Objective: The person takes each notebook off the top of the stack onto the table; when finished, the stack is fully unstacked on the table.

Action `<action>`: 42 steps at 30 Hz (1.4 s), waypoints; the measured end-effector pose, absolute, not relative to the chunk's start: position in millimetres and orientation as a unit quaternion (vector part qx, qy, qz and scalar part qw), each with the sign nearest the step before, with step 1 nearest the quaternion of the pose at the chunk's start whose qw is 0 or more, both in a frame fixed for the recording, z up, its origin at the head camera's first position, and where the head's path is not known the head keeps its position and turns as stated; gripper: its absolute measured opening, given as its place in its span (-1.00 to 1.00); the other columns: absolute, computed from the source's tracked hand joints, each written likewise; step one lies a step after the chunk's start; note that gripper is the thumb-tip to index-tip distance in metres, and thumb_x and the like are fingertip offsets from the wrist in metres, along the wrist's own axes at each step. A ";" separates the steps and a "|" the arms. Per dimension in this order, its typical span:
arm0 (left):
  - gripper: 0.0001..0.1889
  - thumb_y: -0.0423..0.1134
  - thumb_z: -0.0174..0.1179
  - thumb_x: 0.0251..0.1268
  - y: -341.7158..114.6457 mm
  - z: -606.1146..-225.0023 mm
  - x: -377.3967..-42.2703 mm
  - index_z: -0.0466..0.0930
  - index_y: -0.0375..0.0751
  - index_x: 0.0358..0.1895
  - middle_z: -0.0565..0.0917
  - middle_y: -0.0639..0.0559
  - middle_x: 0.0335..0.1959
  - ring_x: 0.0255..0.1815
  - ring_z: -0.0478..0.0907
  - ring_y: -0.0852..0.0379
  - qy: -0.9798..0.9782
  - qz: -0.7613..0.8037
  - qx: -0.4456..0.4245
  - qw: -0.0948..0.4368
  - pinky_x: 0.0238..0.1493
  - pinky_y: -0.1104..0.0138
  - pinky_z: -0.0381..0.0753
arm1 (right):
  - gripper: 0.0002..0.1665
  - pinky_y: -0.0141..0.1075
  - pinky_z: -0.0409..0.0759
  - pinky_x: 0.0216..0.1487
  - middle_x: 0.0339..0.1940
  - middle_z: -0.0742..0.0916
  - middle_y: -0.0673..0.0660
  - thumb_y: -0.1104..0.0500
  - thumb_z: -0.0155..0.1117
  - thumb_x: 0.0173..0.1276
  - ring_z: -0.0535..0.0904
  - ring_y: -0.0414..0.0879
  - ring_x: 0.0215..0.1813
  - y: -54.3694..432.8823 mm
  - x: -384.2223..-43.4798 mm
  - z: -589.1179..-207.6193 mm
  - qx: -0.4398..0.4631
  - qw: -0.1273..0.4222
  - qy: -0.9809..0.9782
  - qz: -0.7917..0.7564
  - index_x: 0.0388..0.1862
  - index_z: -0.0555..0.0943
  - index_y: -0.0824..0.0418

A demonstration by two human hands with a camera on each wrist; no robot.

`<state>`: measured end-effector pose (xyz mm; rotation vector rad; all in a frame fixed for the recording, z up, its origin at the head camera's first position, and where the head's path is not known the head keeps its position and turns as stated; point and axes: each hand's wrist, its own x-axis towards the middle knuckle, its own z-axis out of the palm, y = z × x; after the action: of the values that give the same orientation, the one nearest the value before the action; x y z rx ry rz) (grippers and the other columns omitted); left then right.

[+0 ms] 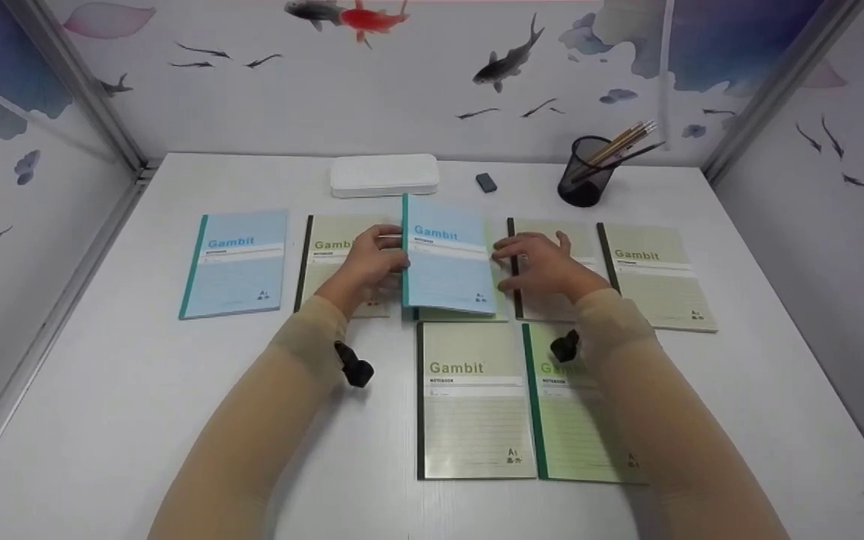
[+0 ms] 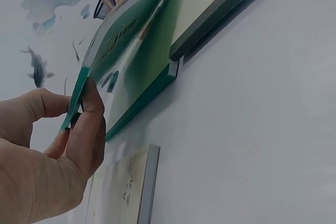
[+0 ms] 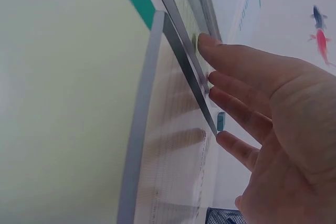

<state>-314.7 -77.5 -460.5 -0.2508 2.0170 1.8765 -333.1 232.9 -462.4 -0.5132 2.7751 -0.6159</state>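
My left hand [image 1: 367, 259] pinches the green spine of a blue notebook [image 1: 447, 274] between thumb and fingers. The left wrist view shows this notebook [image 2: 90, 59] tilted up over a green notebook [image 2: 149, 69] that lies on the table, mostly covered from above. At the blue notebook's right edge is my right hand [image 1: 541, 262], its fingers spread and fingertips right by that edge, above a beige notebook [image 1: 578, 296]. Another beige notebook [image 1: 357, 304] lies partly under the left hand.
A second blue notebook [image 1: 241, 274] lies far left, a beige one [image 1: 661, 281] far right. In front lie a beige notebook [image 1: 473, 420] and a green notebook [image 1: 574, 427], partly behind the right sleeve. Behind are a white case [image 1: 385, 176], an eraser [image 1: 486, 182] and a pencil cup [image 1: 582, 180].
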 end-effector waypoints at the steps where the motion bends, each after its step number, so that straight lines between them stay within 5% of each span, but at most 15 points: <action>1: -0.32 -0.40 0.22 0.33 -81.0 -459.2 -313.4 0.31 0.04 0.50 0.54 0.03 0.39 0.12 0.62 -0.02 0.713 0.670 -0.092 0.187 0.01 0.16 0.67 | -0.35 0.39 -0.49 0.55 0.52 0.53 -0.01 0.03 0.59 0.22 0.15 0.11 0.67 233.1 -333.1 -462.2 -0.179 0.127 0.953 -0.207 0.32 0.66 0.01; 16: -0.26 -0.48 0.23 0.28 -135.3 -442.9 -257.7 0.28 0.06 0.50 0.51 0.01 0.43 0.21 0.63 -0.05 0.706 0.673 -0.079 0.208 -0.03 0.16 0.78 | -0.37 0.39 -0.49 0.56 0.53 0.52 -0.04 0.03 0.62 0.20 0.19 0.10 0.65 231.0 -332.3 -456.5 -0.160 0.137 0.959 -0.188 0.28 0.69 -0.01; 42: -0.26 -0.49 0.19 0.27 -202.6 -454.9 -122.5 0.15 -0.13 0.51 0.47 -0.29 0.42 -0.04 0.72 -0.06 0.729 0.639 -0.099 0.226 -0.16 0.02 0.81 | -0.37 0.36 -0.52 0.57 0.55 0.50 -0.03 0.05 0.58 0.24 0.19 0.09 0.66 227.0 -329.8 -459.1 -0.157 0.142 0.957 -0.197 0.30 0.65 0.02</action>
<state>-122.5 -202.6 -454.9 -0.2721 2.0090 1.7606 -329.8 227.0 -459.1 -0.4524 2.7620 -0.5680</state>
